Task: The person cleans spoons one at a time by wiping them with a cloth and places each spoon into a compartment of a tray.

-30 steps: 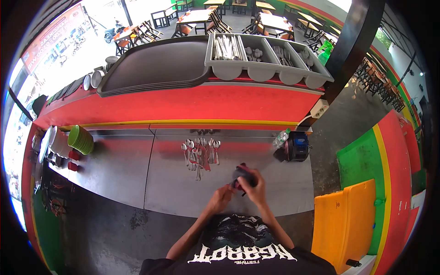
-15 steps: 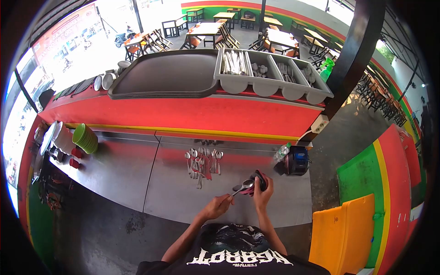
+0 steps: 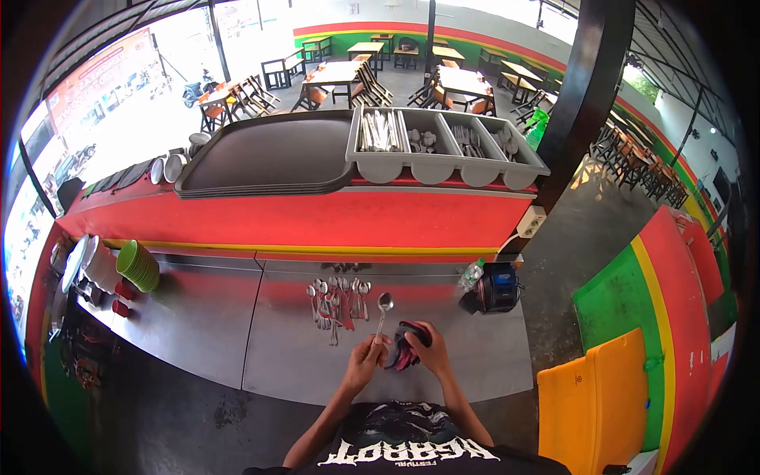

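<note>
My left hand grips a metal spoon by its handle, bowl pointing up and away from me. Just to its right, my right hand clutches a dark cloth with red-pink parts, its folds close beside the spoon's handle. Beyond my hands, a pile of spoons lies on the steel counter, most with bowls facing the far side.
A grey cutlery tray with several compartments stands on the red ledge beside stacked dark trays. Green bowls are stacked at the left. A plastic bottle and a dark blue-black container stand at the right.
The spoon has swung from slanting toward the cloth to nearly upright, its bowl now clear of the cloth. Both hands have moved slightly left, and the view has shifted a little.
</note>
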`<state>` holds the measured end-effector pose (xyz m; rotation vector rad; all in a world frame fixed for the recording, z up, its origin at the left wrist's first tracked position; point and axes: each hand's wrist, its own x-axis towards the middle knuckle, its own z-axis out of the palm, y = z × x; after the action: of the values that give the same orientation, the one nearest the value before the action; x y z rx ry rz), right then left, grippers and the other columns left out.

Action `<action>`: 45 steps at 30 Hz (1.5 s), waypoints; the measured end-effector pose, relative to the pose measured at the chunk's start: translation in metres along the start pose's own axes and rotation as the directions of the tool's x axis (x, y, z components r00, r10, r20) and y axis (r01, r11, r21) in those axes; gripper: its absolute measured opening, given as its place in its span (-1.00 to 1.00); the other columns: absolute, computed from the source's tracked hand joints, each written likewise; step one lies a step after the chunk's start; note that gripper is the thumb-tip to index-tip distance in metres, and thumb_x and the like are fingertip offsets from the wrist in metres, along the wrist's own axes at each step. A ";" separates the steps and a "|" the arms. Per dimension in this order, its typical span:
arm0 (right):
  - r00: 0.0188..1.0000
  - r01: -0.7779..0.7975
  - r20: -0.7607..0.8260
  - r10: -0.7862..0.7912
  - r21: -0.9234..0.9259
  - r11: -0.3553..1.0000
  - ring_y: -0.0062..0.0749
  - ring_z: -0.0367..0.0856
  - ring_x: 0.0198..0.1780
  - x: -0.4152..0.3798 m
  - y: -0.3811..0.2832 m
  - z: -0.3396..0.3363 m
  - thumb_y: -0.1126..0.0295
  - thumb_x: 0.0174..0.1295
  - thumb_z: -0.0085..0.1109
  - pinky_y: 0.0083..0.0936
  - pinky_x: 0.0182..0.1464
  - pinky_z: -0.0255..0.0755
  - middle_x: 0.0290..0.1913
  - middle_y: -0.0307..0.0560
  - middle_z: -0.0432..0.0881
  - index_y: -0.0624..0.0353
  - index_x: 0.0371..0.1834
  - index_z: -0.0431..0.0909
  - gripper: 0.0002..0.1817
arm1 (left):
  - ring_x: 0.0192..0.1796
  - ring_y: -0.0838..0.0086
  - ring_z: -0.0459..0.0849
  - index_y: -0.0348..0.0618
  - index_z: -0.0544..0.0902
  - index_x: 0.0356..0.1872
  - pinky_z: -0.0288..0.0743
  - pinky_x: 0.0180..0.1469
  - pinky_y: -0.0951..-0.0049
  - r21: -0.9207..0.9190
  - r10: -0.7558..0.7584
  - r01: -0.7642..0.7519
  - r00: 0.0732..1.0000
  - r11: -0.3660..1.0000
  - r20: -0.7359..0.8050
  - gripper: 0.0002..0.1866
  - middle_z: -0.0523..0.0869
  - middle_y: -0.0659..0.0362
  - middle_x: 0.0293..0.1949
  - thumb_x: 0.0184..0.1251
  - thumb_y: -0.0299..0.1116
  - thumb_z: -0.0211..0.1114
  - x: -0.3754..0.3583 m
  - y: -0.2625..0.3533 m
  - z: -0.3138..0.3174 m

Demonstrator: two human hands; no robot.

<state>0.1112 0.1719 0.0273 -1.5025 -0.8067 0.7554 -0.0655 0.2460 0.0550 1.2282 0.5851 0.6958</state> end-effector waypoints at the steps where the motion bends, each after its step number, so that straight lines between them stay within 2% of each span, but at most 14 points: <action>1: 0.999 -0.003 0.035 0.003 -0.011 1.000 -0.56 0.62 -0.11 -0.001 -0.003 0.000 0.27 0.28 0.38 -0.59 -0.18 0.57 0.01 -0.06 0.61 0.25 0.05 0.60 -0.62 | -0.51 0.69 0.37 -0.24 0.58 -0.13 0.25 -0.41 0.60 -0.011 -0.011 0.011 0.999 1.000 -0.030 -0.63 0.43 0.35 -0.57 0.69 -0.14 -0.06 0.001 0.001 0.002; 4: 0.841 0.519 0.195 -0.505 -0.557 0.648 -0.50 0.62 0.04 0.011 0.015 -0.008 0.23 0.36 0.31 -0.56 0.00 0.58 0.18 -0.01 0.52 0.18 0.14 0.58 -0.62 | -0.48 0.72 0.38 -0.25 0.64 -0.12 0.25 -0.40 0.61 -0.013 -0.033 0.032 0.995 0.999 -0.097 -0.62 0.46 0.37 -0.54 0.66 -0.13 0.02 0.009 0.006 0.011; 6: 0.949 0.288 0.184 -0.254 -0.190 0.939 -0.52 0.63 0.00 0.014 -0.004 -0.006 0.26 0.42 0.24 -0.57 0.02 0.56 0.09 -0.05 0.57 0.21 0.13 0.58 -0.66 | -0.48 0.74 0.38 -0.26 0.67 -0.13 0.24 -0.43 0.60 0.030 -0.029 0.033 0.993 0.999 -0.118 -0.64 0.48 0.37 -0.54 0.63 -0.15 0.08 0.017 0.008 0.013; 10: 0.953 0.048 0.283 -0.103 0.195 0.980 -0.60 0.63 -0.14 0.029 -0.056 0.001 0.33 0.48 0.14 -0.60 -0.03 0.55 -0.11 -0.19 0.66 0.27 0.10 0.59 -0.73 | -0.44 0.69 0.48 -0.31 0.69 -0.11 0.36 -0.41 0.54 0.243 -0.024 0.019 1.000 0.970 0.019 -0.69 0.62 0.33 -0.48 0.54 -0.21 0.21 0.040 0.015 0.008; 15: 0.953 0.240 0.160 -0.258 0.124 0.963 -0.71 0.60 -0.25 0.065 -0.112 -0.001 0.37 0.45 0.19 -0.66 -0.16 0.53 -0.25 -0.27 0.67 0.31 -0.02 0.62 -0.78 | -0.42 0.68 0.55 -0.34 0.70 -0.26 0.48 -0.34 0.52 0.343 0.180 -0.203 0.979 0.917 0.100 -0.76 0.66 0.26 -0.56 0.45 -0.32 0.28 0.083 0.061 0.021; 18: 0.920 0.353 0.140 -0.367 0.116 0.929 -0.70 0.61 -0.26 0.096 -0.149 -0.007 0.39 0.42 0.21 -0.64 -0.24 0.54 -0.27 -0.26 0.67 0.30 -0.10 0.64 -0.82 | -0.38 0.71 0.56 -0.31 0.70 -0.23 0.46 -0.32 0.56 0.704 0.210 -0.279 0.960 0.653 0.186 -0.85 0.71 0.23 -0.47 0.42 -0.42 0.26 0.110 0.123 0.030; 19: 0.903 0.401 0.135 -0.409 0.086 0.912 -0.70 0.61 -0.26 0.101 -0.174 -0.009 0.39 0.41 0.22 -0.64 -0.25 0.53 -0.27 -0.25 0.67 0.29 -0.11 0.65 -0.83 | -0.34 0.73 0.57 -0.31 0.70 -0.25 0.48 -0.28 0.55 0.490 0.423 -0.466 0.883 0.737 0.203 -0.88 0.72 0.23 -0.45 0.37 -0.44 0.31 0.126 0.124 0.035; 21: 0.829 0.549 0.103 -0.550 0.037 0.835 -0.70 0.61 -0.26 0.130 -0.199 -0.014 0.39 0.40 0.22 -0.65 -0.25 0.52 -0.27 -0.25 0.68 0.28 -0.13 0.65 -0.84 | -0.30 0.67 0.66 -0.31 0.69 -0.25 0.52 -0.24 0.51 0.512 0.430 -0.463 0.882 0.724 0.191 -0.86 0.76 0.22 -0.40 0.37 -0.42 0.33 0.151 0.155 0.042; 23: 0.729 0.684 0.041 -0.683 -0.039 0.728 -0.70 0.61 -0.27 0.173 -0.214 -0.018 0.37 0.39 0.24 -0.66 -0.25 0.51 -0.27 -0.26 0.68 0.25 -0.15 0.66 -0.84 | -0.38 0.53 0.73 -0.28 0.67 -0.34 0.54 -0.31 0.44 0.425 0.562 -0.565 0.814 0.707 0.147 -0.82 0.75 0.13 -0.49 0.41 -0.37 0.32 0.178 0.185 0.059; 28: 0.606 0.781 -0.038 -0.795 -0.162 0.603 -0.63 0.62 -0.38 0.288 -0.257 -0.029 0.29 0.35 0.28 -0.58 -0.31 0.49 -0.34 -0.22 0.73 0.27 -0.18 0.69 -0.77 | -0.29 0.17 0.78 -0.28 0.67 -0.29 0.57 -0.21 0.24 0.739 0.635 -0.560 0.736 0.374 0.236 -0.75 0.74 -0.05 -0.39 0.41 -0.26 0.25 0.286 0.234 0.063; 31: 0.759 0.647 -0.007 -0.651 -0.105 0.756 -0.52 0.69 -0.36 0.348 -0.257 -0.037 0.29 0.29 0.31 -0.53 -0.26 0.53 -0.30 -0.13 0.76 0.27 -0.16 0.69 -0.76 | -0.26 -0.02 0.74 -0.19 0.70 -0.30 0.56 -0.21 0.12 0.771 0.609 -0.548 0.745 0.325 0.272 -0.69 0.73 -0.11 -0.38 0.40 -0.13 0.23 0.344 0.242 0.057; 34: 0.747 0.528 -0.139 -0.650 -0.468 0.708 -0.37 0.77 -0.27 0.359 -0.250 -0.034 0.31 0.25 0.33 -0.43 -0.20 0.59 -0.33 -0.05 0.78 0.24 -0.21 0.73 -0.79 | -0.23 0.00 0.76 -0.09 0.75 -0.26 0.59 -0.15 0.08 0.819 0.553 -0.478 0.795 0.317 0.250 -0.68 0.76 -0.09 -0.34 0.36 -0.06 0.22 0.366 0.243 0.056; 36: 0.723 0.497 -0.176 -0.668 -0.538 0.681 -0.24 0.78 -0.24 0.368 -0.247 -0.029 0.30 0.22 0.33 -0.37 -0.16 0.59 -0.33 0.00 0.77 0.21 -0.22 0.74 -0.79 | -0.20 0.01 0.77 -0.02 0.78 -0.23 0.61 -0.11 0.07 0.933 0.552 -0.273 0.827 0.233 0.104 -0.67 0.78 -0.07 -0.31 0.34 -0.02 0.22 0.356 0.238 0.070; 45: 0.852 0.242 -0.228 -0.472 -0.628 0.739 -0.09 0.78 -0.11 0.376 -0.247 -0.026 0.17 0.17 0.34 -0.25 -0.02 0.60 -0.26 0.07 0.78 0.11 -0.23 0.79 -0.73 | -0.18 0.07 0.78 0.08 0.81 -0.13 0.63 -0.08 0.13 0.899 0.528 -0.298 0.844 0.321 0.092 -0.68 0.80 0.01 -0.28 0.21 -0.04 0.31 0.370 0.231 0.062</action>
<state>0.3233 0.4851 0.2732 -1.8694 -1.0490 -0.1164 0.1875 0.5267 0.2825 2.4260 0.8891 1.0204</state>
